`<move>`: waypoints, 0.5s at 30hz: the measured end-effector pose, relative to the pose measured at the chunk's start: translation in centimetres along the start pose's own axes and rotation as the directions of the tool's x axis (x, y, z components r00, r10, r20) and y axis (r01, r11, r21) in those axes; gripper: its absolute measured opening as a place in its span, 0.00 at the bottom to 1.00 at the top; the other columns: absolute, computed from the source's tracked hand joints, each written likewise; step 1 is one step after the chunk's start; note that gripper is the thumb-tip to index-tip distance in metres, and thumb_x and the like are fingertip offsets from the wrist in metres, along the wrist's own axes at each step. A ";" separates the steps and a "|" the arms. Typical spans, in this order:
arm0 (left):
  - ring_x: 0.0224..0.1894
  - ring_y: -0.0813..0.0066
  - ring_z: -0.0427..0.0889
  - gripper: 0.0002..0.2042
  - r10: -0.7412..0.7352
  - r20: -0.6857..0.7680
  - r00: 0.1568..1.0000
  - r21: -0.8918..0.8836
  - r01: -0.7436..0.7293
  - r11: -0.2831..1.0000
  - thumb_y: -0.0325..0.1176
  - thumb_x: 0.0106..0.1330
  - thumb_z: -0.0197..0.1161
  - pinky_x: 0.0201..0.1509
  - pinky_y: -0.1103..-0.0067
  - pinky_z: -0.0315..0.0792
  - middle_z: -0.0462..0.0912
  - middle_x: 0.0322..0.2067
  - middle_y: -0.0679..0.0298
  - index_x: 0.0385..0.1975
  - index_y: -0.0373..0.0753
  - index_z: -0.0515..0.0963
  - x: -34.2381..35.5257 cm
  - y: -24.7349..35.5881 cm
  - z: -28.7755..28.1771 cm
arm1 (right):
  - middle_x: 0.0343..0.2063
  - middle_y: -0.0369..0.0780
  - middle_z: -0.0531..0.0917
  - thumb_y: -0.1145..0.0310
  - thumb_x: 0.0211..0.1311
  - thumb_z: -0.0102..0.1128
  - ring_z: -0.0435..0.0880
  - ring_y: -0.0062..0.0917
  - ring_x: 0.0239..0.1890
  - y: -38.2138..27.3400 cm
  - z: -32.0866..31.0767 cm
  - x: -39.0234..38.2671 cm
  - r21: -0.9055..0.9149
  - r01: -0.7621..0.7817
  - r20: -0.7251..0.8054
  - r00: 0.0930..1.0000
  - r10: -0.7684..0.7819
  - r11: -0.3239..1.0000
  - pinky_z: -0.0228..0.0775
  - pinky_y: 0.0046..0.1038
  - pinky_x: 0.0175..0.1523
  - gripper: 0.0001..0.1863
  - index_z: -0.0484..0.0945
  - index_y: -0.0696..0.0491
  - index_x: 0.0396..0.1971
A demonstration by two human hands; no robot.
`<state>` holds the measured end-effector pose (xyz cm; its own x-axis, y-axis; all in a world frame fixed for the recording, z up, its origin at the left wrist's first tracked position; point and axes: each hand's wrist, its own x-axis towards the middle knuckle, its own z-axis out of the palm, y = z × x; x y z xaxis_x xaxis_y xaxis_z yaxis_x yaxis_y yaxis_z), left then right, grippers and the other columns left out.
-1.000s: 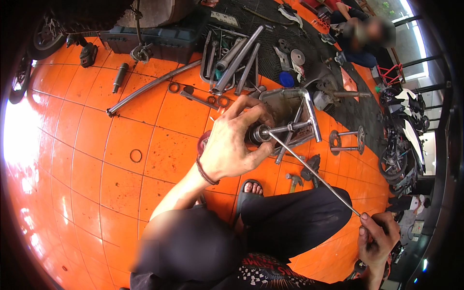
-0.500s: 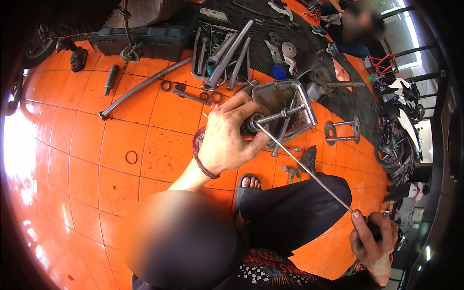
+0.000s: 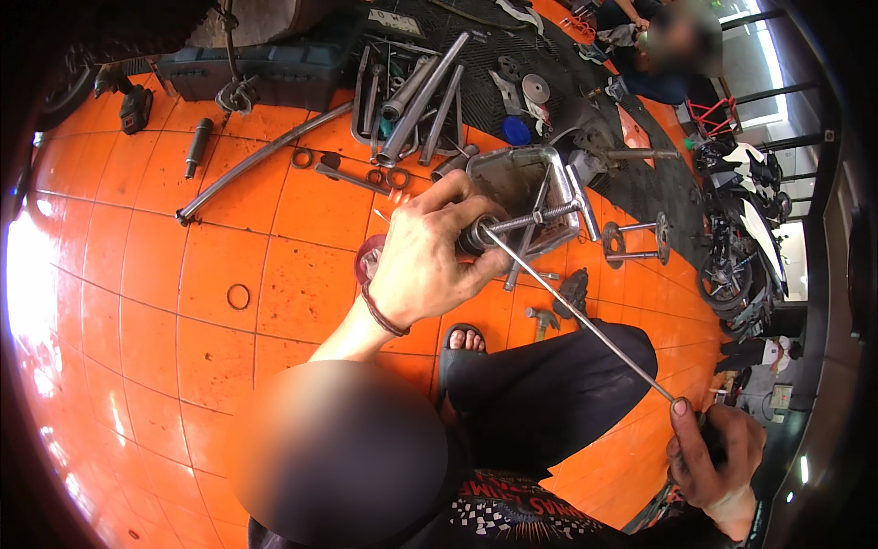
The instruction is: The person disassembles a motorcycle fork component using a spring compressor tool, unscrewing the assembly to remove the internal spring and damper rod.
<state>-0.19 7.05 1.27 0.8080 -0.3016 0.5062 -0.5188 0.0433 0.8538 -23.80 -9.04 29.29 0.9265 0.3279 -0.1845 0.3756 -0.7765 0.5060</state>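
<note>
My left hand is wrapped around a dark cylindrical part with a round open end. The tip of a long thin screwdriver meets that end, and how far it reaches inside is hidden. Out at the lower right, my right hand is closed around the screwdriver's dark handle, its thumb lying along the shaft. Just beyond my left hand, a threaded metal rod with a short crossbar extends over a metal pan.
Beyond my left hand lie several metal tubes and a long bar. A hammer is on the orange floor near my foot. A ring lies to the left. At the back are a dark toolbox and another person.
The surroundings have shifted slightly left in view. My right hand sits a little further right with the screwdriver, and the crossbar shows more clearly. My left hand keeps its grip.
</note>
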 end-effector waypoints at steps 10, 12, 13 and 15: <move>0.31 0.59 0.84 0.13 0.029 0.058 0.998 -0.051 -0.026 0.998 0.29 0.52 0.72 0.38 0.69 0.79 0.77 0.33 0.60 0.37 0.34 0.84 0.3 -1.0 -0.8 | 0.36 0.46 0.83 0.72 0.58 0.71 0.82 0.32 0.30 1.2 -3.1 3.8 -0.026 0.185 0.059 0.981 -0.183 0.982 0.75 0.32 0.37 0.18 0.87 0.56 0.49; 0.32 0.53 0.85 0.13 0.038 0.072 0.997 -0.052 -0.034 0.998 0.32 0.53 0.73 0.37 0.65 0.80 0.79 0.36 0.58 0.38 0.35 0.84 0.6 -1.1 -0.9 | 0.34 0.45 0.86 0.71 0.69 0.68 0.86 0.29 0.30 1.6 -5.2 6.5 0.016 0.169 0.124 0.978 -0.169 0.986 0.80 0.27 0.35 0.12 0.89 0.54 0.50; 0.31 0.53 0.84 0.14 0.074 0.068 0.995 -0.034 -0.072 0.997 0.31 0.52 0.73 0.36 0.64 0.79 0.77 0.36 0.59 0.38 0.35 0.84 0.5 -1.2 -0.7 | 0.30 0.42 0.85 0.75 0.68 0.66 0.83 0.25 0.25 2.0 -5.3 7.4 0.004 0.232 0.054 0.971 -0.232 0.973 0.75 0.27 0.27 0.12 0.91 0.54 0.48; 0.31 0.58 0.83 0.13 0.078 0.049 0.996 -0.054 -0.076 0.996 0.29 0.50 0.72 0.36 0.68 0.78 0.77 0.34 0.60 0.37 0.34 0.84 0.6 -1.3 -0.5 | 0.26 0.40 0.83 0.74 0.68 0.64 0.81 0.25 0.21 2.2 -6.3 8.8 -0.044 0.255 0.035 0.967 -0.254 0.966 0.72 0.26 0.25 0.11 0.91 0.54 0.46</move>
<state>1.16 7.31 0.53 0.7501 -0.3438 0.5650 -0.5628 0.1170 0.8183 -14.97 -4.49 34.15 0.8011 0.4952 -0.3362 0.5981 -0.6430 0.4784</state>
